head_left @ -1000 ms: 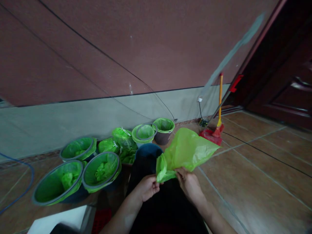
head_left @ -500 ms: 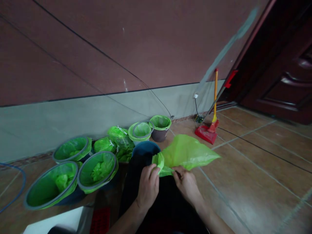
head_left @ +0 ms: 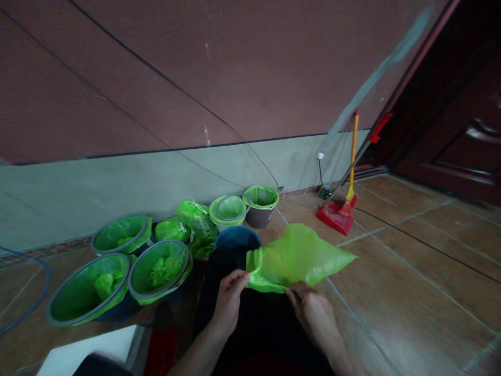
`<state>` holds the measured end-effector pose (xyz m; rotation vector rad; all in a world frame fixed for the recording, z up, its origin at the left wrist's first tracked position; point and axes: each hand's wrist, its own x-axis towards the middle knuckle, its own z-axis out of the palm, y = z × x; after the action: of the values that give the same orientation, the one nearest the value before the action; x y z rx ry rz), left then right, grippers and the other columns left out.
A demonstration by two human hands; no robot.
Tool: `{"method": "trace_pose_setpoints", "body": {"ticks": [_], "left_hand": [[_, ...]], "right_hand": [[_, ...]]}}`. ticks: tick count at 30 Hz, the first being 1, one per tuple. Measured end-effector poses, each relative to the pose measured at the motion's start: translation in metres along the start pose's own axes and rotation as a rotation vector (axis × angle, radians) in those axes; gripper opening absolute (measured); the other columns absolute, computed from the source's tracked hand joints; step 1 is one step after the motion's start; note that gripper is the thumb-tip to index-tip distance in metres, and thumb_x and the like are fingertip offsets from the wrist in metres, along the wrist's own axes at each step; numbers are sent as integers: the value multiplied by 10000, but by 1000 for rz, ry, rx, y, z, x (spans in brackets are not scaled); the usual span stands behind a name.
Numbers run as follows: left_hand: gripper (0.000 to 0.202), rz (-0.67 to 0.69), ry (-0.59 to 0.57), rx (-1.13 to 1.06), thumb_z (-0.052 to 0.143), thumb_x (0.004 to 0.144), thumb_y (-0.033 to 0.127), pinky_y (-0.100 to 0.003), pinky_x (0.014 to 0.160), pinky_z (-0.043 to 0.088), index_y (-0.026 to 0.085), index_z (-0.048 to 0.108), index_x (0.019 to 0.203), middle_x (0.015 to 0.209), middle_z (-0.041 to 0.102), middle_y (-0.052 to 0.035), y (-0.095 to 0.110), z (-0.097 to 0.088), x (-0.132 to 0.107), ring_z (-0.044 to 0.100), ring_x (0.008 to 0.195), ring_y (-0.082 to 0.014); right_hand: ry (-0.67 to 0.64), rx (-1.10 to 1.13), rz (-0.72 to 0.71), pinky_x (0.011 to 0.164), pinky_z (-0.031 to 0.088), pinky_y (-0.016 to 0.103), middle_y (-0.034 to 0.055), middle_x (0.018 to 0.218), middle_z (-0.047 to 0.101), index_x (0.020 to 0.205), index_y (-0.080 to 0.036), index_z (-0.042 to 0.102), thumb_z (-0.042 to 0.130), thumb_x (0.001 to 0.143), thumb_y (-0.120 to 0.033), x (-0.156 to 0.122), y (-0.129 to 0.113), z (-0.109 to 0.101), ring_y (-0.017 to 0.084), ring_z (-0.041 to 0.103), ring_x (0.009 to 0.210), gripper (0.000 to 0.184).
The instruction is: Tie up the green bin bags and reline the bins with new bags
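Note:
A thin green plastic bag (head_left: 301, 253) is stretched out over my lap, its loose corner pointing right. My left hand (head_left: 230, 295) pinches the bag's gathered left edge between thumb and fingers. Lower down, my right hand (head_left: 313, 308) grips the near edge, fingers curled in. Just beyond the bag's left end stands a blue bucket (head_left: 237, 238) with no liner showing; my dark-clothed leg partly hides it.
Several buckets lined with green bags, such as a grey-rimmed bucket (head_left: 159, 271), stand at left. Tied green bags (head_left: 172, 230) lie by the wall. A red dustpan (head_left: 335, 218) and yellow-handled broom (head_left: 354, 151) lean right. A white box (head_left: 94, 347) is at lower left.
My left hand has moved slightly left and down, and my right hand right and down. The bag's near edge is now drawn out wider between them. The view has shifted a little.

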<state>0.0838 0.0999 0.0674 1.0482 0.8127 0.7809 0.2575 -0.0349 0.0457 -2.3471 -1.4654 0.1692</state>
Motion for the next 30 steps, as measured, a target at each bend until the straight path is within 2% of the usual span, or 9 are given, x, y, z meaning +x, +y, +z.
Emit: {"method": "trace_pose_setpoints", "body": {"ticks": [4,7,10,13,18,21,24,28,30], "left_hand": [[238,171,-213,411,624,826,372,-323,870,429,200,712,686,946,675,-90,-10,3,-35,584,931,-235],[190,253,-319,604,613,838,326,-391,977,386,244,752,739,1079,663,-101,-18,1,-51,554,1051,-271],[157,309,-347,724,620,829,283,-418,978,381,259,764,772,1093,644,-100,-21,-1,-54,538,1065,-275],[181,310,-332,769,592,849,277,-375,910,414,243,757,782,991,617,-102,-19,-2,-54,553,994,-245],[230,175,-225,603,574,858,321,-292,783,431,200,705,712,942,572,-83,-24,-6,-57,563,852,-188],[221,37,-106,427,628,796,336,-277,736,427,181,665,643,1031,595,-84,-35,-12,-55,564,826,-183],[255,-20,-11,293,651,756,356,-277,749,427,171,636,582,1073,621,-87,-39,-21,-50,574,880,-206],[308,30,171,187,671,754,430,-274,785,431,166,657,594,1081,630,-89,-27,-35,-35,567,976,-233],[341,40,251,147,713,721,463,-262,766,435,158,651,583,1045,636,-82,-17,-41,-24,572,946,-218]], "right_hand": [[-159,101,-53,622,459,272,39,748,728,848,-261,722,587,827,-346,0,16,-24,213,688,718,161],[-149,179,-12,601,439,274,52,727,721,855,-223,718,483,895,-373,21,3,-37,193,667,660,282],[-155,128,8,605,423,286,78,693,706,797,-188,702,454,919,-387,47,-25,-29,197,654,645,341],[-216,62,26,624,425,293,98,732,708,777,-175,690,567,861,-405,64,-47,-5,219,663,703,274],[-232,189,81,613,413,252,36,709,681,837,-164,664,624,775,-220,75,-61,27,166,628,664,93],[-209,409,26,564,407,234,-19,624,631,976,-180,668,598,812,-290,78,-64,31,133,572,564,210],[-159,576,-78,595,458,247,16,759,681,1060,-190,679,502,885,-394,86,-59,24,144,598,625,323],[107,291,-72,938,451,395,128,1137,656,1144,-163,664,460,905,-355,103,-23,3,254,592,1055,368],[137,70,47,972,405,512,164,1242,603,1214,-160,631,509,878,-373,110,3,-4,337,528,1160,417]]}}
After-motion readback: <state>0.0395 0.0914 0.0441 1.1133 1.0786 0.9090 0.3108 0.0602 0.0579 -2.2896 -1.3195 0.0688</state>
